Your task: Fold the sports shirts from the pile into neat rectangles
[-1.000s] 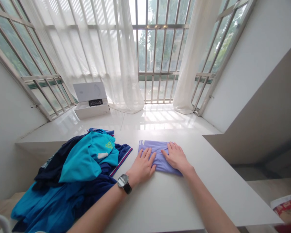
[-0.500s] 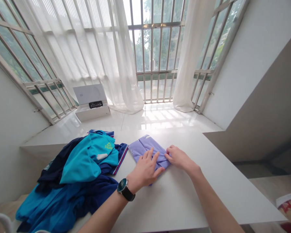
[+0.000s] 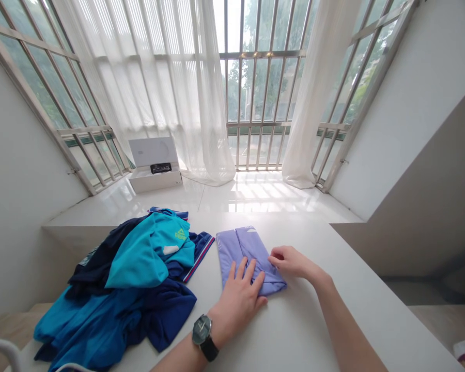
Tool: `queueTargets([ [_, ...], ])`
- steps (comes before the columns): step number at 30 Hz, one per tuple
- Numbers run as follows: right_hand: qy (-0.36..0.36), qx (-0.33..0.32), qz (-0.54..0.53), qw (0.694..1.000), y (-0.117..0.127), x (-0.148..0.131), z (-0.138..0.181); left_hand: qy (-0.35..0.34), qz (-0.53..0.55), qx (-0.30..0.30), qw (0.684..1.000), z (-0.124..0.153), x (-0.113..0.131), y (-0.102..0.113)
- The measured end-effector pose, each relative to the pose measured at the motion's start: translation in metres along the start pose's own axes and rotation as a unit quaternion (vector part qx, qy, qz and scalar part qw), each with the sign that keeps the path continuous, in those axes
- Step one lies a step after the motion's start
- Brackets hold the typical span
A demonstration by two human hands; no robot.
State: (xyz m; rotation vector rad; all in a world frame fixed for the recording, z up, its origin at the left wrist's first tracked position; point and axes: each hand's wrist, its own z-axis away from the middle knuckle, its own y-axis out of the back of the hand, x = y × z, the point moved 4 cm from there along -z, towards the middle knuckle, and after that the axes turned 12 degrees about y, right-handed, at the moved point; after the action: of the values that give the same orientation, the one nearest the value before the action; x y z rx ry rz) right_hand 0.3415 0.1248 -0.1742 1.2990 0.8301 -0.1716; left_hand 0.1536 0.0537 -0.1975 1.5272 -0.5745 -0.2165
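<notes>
A folded lilac garment lies flat on the white table in a neat rectangle, with a white print at its far edge. Fingers spread, my left hand rests on its near part; a black-strapped watch is on that wrist. At the garment's right edge, my right hand has thumb and fingers pinched together on the fabric. To the left is a loose heap of clothes, with a turquoise shirt on top and navy and blue pieces beneath.
An open white box with a black item inside stands on the windowsill. Sheer white curtains hang before barred windows. The white table ends in a slanting edge at right. A white curved tube shows at lower left.
The lilac garment has turned slightly, its far edge now lying straighter across. Both hands have shifted with it, and the left still lies spread on top. The view has also moved a little.
</notes>
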Motion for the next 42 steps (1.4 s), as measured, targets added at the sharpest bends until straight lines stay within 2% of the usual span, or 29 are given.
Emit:
queueTargets([
  [5, 0.025, 0.048, 0.024, 0.998, -0.003, -0.002, -0.006, 0.010, -0.037, 0.078, 0.996, 0.003, 0.003, 0.000],
  [9, 0.048, 0.071, 0.031, 0.996, -0.006, -0.002, -0.010, 0.014, -0.060, 0.096, 0.993, 0.003, 0.007, -0.003],
  [14, 0.066, 0.078, 0.035, 0.994, -0.013, 0.003, -0.014, -0.037, -0.130, 0.124, 0.983, 0.002, 0.014, -0.005],
  [18, 0.092, 0.099, 0.033, 0.990, -0.013, -0.007, -0.015, -0.055, -0.163, 0.125, 0.977, -0.002, 0.016, -0.006],
  [21, 0.113, 0.110, -0.006, 0.988, -0.009, -0.021, -0.013, -0.040, -0.131, 0.096, 0.986, -0.007, 0.011, -0.002],
  [25, 0.139, 0.053, -0.097, 0.984, -0.005, -0.034, -0.007, 0.048, 0.014, 0.058, 0.997, -0.017, -0.010, 0.014],
  [29, 0.158, 0.007, -0.153, 0.976, -0.005, -0.038, -0.004, 0.128, 0.189, 0.017, 0.974, -0.030, -0.039, 0.027],
  [33, 0.167, 0.052, -0.104, 0.979, -0.010, -0.035, -0.010, 0.140, 0.286, 0.025, 0.948, -0.032, -0.052, 0.032],
  [36, 0.184, 0.083, -0.072, 0.977, -0.018, -0.031, -0.016, 0.148, 0.290, 0.038, 0.945, -0.019, -0.042, 0.029],
  [42, 0.185, 0.079, -0.077, 0.976, -0.026, -0.023, -0.019, 0.111, 0.177, 0.086, 0.974, 0.010, -0.008, 0.013],
])
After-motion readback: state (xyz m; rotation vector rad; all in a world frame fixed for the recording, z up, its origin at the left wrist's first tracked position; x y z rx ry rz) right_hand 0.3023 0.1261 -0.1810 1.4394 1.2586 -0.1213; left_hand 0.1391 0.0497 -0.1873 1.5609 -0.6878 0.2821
